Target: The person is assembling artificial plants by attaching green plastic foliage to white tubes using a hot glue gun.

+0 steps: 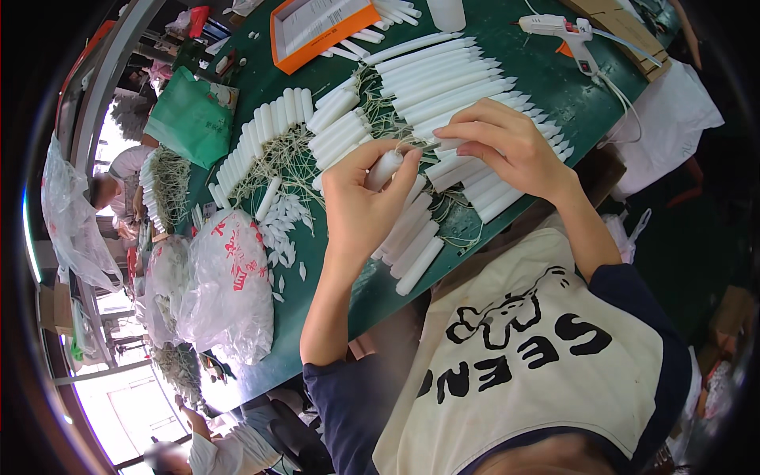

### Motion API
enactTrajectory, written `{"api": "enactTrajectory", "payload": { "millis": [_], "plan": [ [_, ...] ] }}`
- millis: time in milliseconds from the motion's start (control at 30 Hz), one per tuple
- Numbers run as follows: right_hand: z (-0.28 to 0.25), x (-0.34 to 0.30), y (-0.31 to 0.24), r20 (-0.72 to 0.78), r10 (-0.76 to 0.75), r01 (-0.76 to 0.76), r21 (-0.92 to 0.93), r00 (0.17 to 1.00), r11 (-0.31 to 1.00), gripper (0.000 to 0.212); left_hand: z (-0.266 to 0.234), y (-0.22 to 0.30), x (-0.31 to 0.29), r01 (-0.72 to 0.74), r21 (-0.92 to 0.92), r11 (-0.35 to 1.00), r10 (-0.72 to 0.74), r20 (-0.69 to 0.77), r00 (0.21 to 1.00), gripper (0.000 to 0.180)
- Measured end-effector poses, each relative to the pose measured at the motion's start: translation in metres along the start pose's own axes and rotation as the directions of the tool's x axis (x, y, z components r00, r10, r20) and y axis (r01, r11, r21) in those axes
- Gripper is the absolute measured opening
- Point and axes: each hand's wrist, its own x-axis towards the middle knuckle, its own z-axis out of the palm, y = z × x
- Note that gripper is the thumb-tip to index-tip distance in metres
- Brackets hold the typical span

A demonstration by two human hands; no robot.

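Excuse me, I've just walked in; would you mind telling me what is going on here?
A person's left hand holds a white tube over a green table, with the right hand close to its end; the small part at those fingertips is unclear. Rows of white sticks with pointed tips lie beyond the hands. Loose white pointed pieces lie to the left, and a glue gun rests at the far right.

From my remote seat I see a green worktable (546,91) mid-view, bright windows (127,416) lower left, a grey metal frame (117,67) and white light strip (30,229) far left, dark floor (669,253) right
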Motion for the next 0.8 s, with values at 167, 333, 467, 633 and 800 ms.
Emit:
{"api": "enactTrajectory", "payload": {
  "millis": [167,333,467,633,800],
  "plan": [
    [0.000,0.000,0.001,-0.009,-0.023,0.023,0.013,1.000,1.000,0.041,0.001,0.003,0.001,0.042,0.013,0.999,-0.042,-0.013,0.999,0.015],
    [0.000,-0.001,-0.001,-0.009,-0.042,0.042,-0.001,0.999,0.999,0.040,0.003,0.002,0.001,0.069,-0.020,0.997,-0.069,0.009,0.998,0.017],
    [0.006,0.002,-0.008,-0.001,-0.051,0.051,0.029,0.999,0.998,0.039,0.002,0.002,0.002,0.084,0.027,0.996,-0.086,0.122,0.989,0.020],
    [0.003,-0.001,-0.006,0.038,0.050,-0.054,0.126,0.998,0.991,0.035,-0.011,-0.003,0.002,-0.100,-0.018,0.995,0.102,0.207,0.973,0.020],
    [0.000,-0.003,-0.012,0.119,0.082,-0.107,0.223,0.990,0.969,0.033,-0.027,0.004,0.006,-0.086,0.226,0.970,-0.020,0.430,0.902,0.015]
  ]
}}
